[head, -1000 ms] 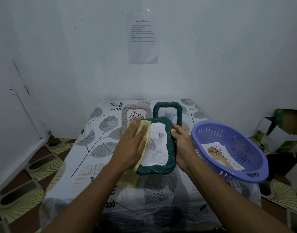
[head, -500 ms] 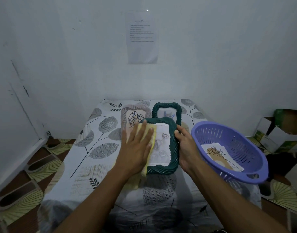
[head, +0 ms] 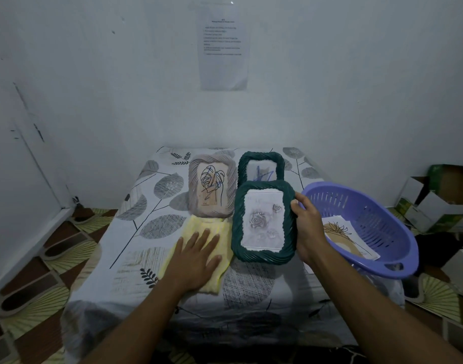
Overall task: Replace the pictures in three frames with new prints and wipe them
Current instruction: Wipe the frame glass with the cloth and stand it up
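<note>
Head | left hand (head: 196, 258) flat, released, palm on yellow cloth (head: 198, 232) | right hand (head: 307, 227) grip grasping green frame (head: 263, 222) edge

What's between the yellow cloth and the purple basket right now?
In the head view, the green frame with the rose print lies between the yellow cloth and purple basket, gripped at its right edge by the right hand.

A dark green frame (head: 263, 222) with a grey rose print lies near the front; behind it, touching, a smaller green frame (head: 261, 166); left of that, a beige frame (head: 212, 185) with a leaf drawing; a yellow cloth (head: 198, 248) lies flat left of the rose frame.
</note>
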`<action>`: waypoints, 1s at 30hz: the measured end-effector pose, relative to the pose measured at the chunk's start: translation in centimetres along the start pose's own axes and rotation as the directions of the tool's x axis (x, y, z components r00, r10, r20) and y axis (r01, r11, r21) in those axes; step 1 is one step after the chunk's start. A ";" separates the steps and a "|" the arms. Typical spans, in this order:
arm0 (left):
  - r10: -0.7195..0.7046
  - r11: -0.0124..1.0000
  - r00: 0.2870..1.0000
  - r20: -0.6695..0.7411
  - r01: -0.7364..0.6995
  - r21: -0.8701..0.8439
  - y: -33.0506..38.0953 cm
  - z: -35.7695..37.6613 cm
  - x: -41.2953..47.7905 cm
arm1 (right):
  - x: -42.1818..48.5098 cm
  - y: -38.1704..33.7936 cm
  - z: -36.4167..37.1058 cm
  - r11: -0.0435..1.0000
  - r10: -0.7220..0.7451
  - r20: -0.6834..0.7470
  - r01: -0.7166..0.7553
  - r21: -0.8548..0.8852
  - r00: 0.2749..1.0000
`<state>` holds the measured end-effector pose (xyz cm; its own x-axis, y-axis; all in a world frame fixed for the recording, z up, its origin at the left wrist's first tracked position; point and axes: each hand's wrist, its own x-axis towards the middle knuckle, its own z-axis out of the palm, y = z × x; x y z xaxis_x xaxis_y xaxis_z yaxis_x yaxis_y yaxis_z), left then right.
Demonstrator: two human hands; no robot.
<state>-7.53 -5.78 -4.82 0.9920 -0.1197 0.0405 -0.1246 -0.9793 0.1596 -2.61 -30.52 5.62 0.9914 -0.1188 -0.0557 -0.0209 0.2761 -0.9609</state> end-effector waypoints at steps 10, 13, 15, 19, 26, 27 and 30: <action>-0.087 0.996 0.996 -0.009 0.087 0.009 -4.5 -0.5 -1.6 | 0.1 1.0 2.1 0.997 0.013 0.089 -0.019 0.069 0.996; -0.128 0.992 0.992 -0.003 0.128 0.017 -6.7 -1.0 -2.5 | -0.1 1.2 3.0 0.997 0.017 0.091 -0.024 0.075 0.996; -0.147 0.989 0.989 -0.005 0.147 0.014 -7.7 -1.3 -3.2 | -0.2 1.4 3.5 0.996 0.014 0.108 -0.024 0.085 0.994; -0.210 0.978 0.978 -0.018 0.210 0.017 -8.9 -1.5 -4.3 | -0.5 1.8 4.2 0.996 0.012 0.139 -0.023 0.081 0.990; -0.251 0.968 0.968 -0.029 0.251 0.009 -8.6 -1.4 -5.3 | -1.2 2.1 5.9 0.995 0.015 0.185 -0.034 0.099 0.983; -0.248 0.969 0.968 -0.038 0.249 0.006 -8.6 -1.3 -5.4 | -1.3 2.1 6.2 0.994 0.014 0.190 -0.035 0.104 0.982; -0.241 0.970 0.970 -0.029 0.242 0.015 -8.3 -1.6 -6.0 | -1.5 1.9 6.8 0.991 0.017 0.208 -0.044 0.128 0.978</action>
<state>-12.49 3.36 -4.85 0.9917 0.1251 0.0293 0.1193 -0.9815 0.1500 -3.26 -23.38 5.74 0.9961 0.0866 -0.0143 -0.0479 0.4006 -0.9150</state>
